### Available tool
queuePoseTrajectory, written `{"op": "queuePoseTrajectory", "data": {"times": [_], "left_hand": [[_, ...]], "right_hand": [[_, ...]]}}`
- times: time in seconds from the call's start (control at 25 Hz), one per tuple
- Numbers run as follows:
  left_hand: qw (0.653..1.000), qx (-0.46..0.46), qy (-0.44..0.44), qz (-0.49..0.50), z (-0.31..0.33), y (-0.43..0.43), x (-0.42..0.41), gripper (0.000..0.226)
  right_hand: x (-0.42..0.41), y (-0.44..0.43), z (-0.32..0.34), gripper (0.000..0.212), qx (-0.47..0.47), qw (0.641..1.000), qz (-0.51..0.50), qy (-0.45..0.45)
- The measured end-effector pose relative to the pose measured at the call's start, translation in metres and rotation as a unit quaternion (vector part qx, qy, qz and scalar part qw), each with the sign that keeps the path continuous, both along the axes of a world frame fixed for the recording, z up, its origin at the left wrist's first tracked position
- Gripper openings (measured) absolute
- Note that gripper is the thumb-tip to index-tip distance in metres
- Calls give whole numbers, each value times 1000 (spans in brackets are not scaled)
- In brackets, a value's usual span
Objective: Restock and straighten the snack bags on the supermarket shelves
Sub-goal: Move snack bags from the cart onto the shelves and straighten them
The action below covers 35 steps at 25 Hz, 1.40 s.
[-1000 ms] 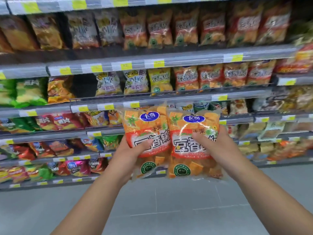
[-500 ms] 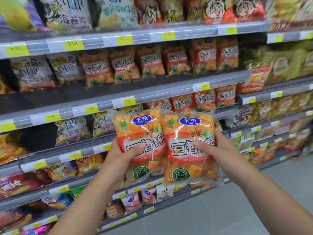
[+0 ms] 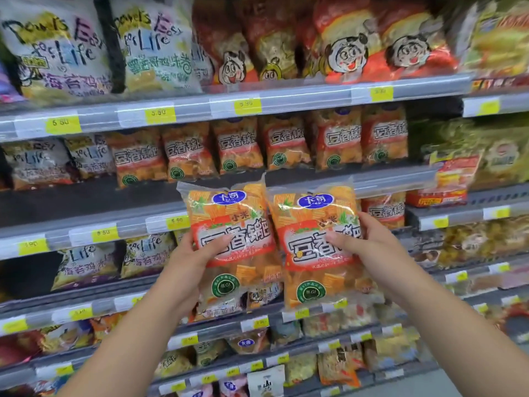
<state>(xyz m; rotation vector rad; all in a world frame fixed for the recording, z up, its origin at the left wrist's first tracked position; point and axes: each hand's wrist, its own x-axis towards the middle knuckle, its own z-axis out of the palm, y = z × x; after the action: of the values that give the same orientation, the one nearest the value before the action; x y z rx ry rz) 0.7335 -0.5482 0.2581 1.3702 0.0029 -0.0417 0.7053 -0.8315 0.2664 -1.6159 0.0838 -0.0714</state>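
Left hand [image 3: 187, 263], right hand [image 3: 370, 250] around snack bags [image 3: 229, 216]

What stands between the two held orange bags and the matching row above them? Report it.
Nothing visible does. The left hand and right hand hold the orange bags in open air before the shelf rail; the matching row sits set back, with bare shelf board in front.

1. The left clear plastic snack bag [image 3: 229, 213] I read as orange-printed, with a red band, white characters, a blue oval logo and a green round seal.
2. The right clear plastic snack bag [image 3: 315, 219] looks identical to me.
3. Grey plastic shelf rails [image 3: 300, 94] carry yellow paper price tags [image 3: 160, 115].
4. Top-shelf white foil bags [image 3: 57, 47] show black scrawled lettering.
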Motion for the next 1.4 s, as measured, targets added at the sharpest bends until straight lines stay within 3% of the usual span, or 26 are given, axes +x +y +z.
{"op": "queuePoseTrajectory", "data": {"times": [0.2,0.4,0.64,0.84,0.88,1.0,1.04,1.12,1.16,1.28,1.4], "left_hand": [[999,13,0,32,19,-22,39,54],[999,34,8,30,29,-22,75,35],[998,62,20,26,49,-8,131,33],[993,98,22,60,60,-1,181,60],[992,101,32,69,62,0,189,60],[995,71,31,58,69,-3,209,35],[996,69,31,56,71,-6,212,37],[995,84,38,49,70,-10,217,70],[994,85,45,48,69,-14,219,78],[991,91,70,64,62,-21,225,76],[990,99,58,86,61,-24,230,82]], "right_hand": [[50,-27,17,57,32,999,24,-30],[98,-32,26,36,50,998,22,-20],[148,-22,43,38,29,999,4,-17],[187,-24,59,26,24,999,-19,-30],[195,-26,62,32,35,999,-27,-29],[222,-28,70,92,56,998,-39,-14],[227,-26,71,104,49,998,-38,-14],[234,-23,71,123,24,999,-34,-8],[239,-22,70,120,23,999,-37,-8],[250,-18,69,84,15,999,-45,-7],[259,-13,65,109,-10,999,-44,-28]]}}
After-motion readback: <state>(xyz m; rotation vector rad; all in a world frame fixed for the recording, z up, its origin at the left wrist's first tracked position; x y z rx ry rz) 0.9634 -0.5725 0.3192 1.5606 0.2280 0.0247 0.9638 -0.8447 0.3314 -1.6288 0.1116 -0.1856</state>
